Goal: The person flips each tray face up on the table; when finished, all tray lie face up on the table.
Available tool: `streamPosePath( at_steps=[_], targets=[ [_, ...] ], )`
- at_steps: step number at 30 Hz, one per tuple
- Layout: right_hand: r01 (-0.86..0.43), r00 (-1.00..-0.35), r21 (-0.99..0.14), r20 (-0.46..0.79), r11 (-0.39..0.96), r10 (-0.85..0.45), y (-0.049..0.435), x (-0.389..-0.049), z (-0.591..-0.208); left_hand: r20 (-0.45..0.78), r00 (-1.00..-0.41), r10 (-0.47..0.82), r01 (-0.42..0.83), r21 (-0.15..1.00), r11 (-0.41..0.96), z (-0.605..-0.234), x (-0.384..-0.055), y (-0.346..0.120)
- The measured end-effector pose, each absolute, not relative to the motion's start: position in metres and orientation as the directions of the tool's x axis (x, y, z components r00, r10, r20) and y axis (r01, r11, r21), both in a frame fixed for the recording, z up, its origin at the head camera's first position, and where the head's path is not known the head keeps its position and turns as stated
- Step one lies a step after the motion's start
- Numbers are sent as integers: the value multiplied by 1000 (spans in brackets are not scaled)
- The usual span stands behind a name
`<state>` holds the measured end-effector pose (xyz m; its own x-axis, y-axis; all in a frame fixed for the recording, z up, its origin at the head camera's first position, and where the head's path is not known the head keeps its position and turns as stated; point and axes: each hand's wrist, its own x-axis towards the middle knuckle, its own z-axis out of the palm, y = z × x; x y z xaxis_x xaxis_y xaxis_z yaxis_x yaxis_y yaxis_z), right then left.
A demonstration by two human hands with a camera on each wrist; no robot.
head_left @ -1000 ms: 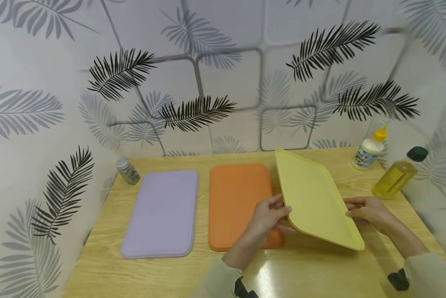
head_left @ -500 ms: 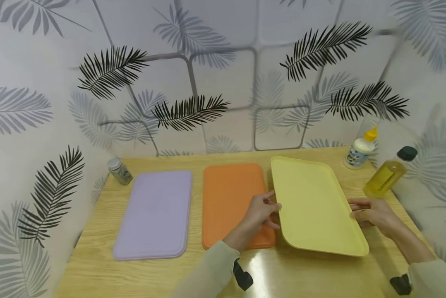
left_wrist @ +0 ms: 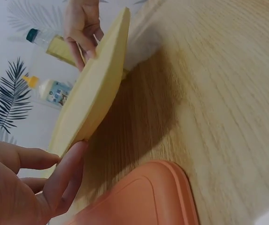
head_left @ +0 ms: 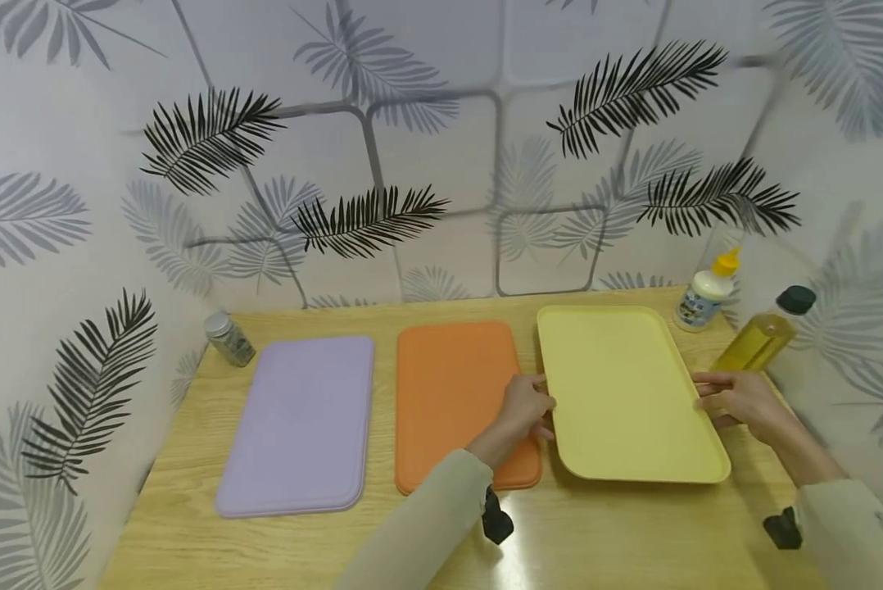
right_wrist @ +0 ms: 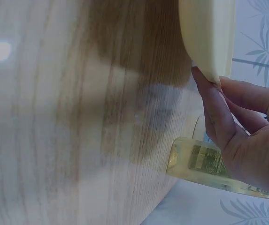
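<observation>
Two hands on one tray here, and it's the edges I'd worry about; the left hand pinches the left rim of the yellow tray and the right hand pinches the right rim, thumbs and fingers closed to just the rim's thickness; the tray is above the right part of the table, just right of the orange board, and the wrist views show a gap under it with a shadow on the wood; biggest risk imo is a dropped side, because both grips look like fingertip stuff and if one lets go first that side would smack down; next, fingers on both sides sit under the rim, so lowering it flat without sliding them out could trap them; the left hand also overlaps the orange board in the head view, so drifting left might nudge it or land the rim on top; on the other side the oil bottle is right by the right hand (can't tell if they touch), so a wide elbow or wrist swing could tip it.
</observation>
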<state>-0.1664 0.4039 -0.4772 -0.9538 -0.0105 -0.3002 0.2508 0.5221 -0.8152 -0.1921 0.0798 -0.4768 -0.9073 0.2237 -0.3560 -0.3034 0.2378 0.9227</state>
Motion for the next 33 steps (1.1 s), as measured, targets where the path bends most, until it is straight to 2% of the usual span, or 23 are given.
streamPosePath(
  at_steps=[13,25,33],
  targets=[
    [254,-951,-786,-308,564,-1,404,-186,-483,-340,-915,218,-276,920,277,-493,-212,88],
    [239,-959,-752,-282,615,27,407,-186,-487,-329,-926,182,-229,877,423,-495,-212,99],
    [223,-961,-708,-273,670,31,410,-182,-489,-228,-954,197,-80,823,562,-498,-202,105]
  ],
)
